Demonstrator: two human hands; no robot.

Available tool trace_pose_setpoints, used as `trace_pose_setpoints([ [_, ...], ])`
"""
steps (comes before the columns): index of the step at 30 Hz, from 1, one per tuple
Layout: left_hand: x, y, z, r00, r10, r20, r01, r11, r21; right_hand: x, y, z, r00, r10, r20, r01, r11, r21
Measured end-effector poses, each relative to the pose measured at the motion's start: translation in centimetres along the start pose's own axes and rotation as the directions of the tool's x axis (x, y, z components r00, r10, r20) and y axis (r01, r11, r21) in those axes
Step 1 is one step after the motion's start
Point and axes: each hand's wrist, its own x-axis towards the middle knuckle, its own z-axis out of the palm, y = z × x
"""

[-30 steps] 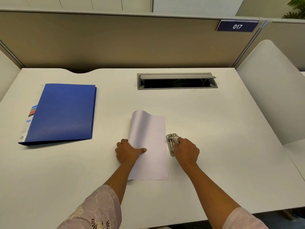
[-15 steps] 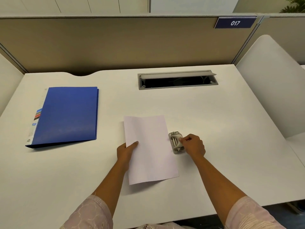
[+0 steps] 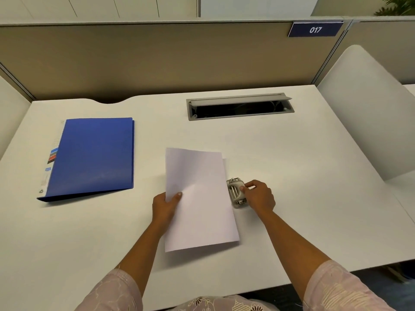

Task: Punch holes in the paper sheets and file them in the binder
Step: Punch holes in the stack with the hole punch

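Your left hand (image 3: 165, 204) pinches the paper (image 3: 198, 198) at its left edge; your right hand (image 3: 258, 195) grasps the hole punch (image 3: 235, 193) touching its right edge on the worktop (image 3: 292, 176), the binder (image 3: 92, 156) well left.

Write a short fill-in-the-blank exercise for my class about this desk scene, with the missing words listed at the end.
1. The left hand grips the paper sheets by their ____ edge.
2. The right hand rests on the metal ____, which sits against the sheets' right edge.
3. The binder lying closed on the desk is ____ in colour.
4. The sign on the partition reads ____.

Missing words: left; hole punch; blue; 017
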Motion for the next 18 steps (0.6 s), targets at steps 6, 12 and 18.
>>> trace_pose_setpoints([
  [6, 0.0, -1.0, -0.3, 1.0, -0.03, 0.003, 0.03, 0.999, -0.032, -0.6, -0.2, 0.6, 1.0, 0.021, -0.013, -0.021, 1.0, 0.003],
  [12, 0.3, -1.7, 0.0, 0.999, -0.039, 0.017, 0.04, 0.998, -0.056, -1.1, -0.3, 0.9, 1.0, 0.021, -0.014, -0.021, 1.0, 0.006],
  [18, 0.3, -1.9, 0.6, 0.999, -0.044, 0.026, 0.045, 0.997, -0.063, -1.3, -0.2, 1.1, 1.0, 0.021, -0.016, -0.021, 1.0, 0.002],
])
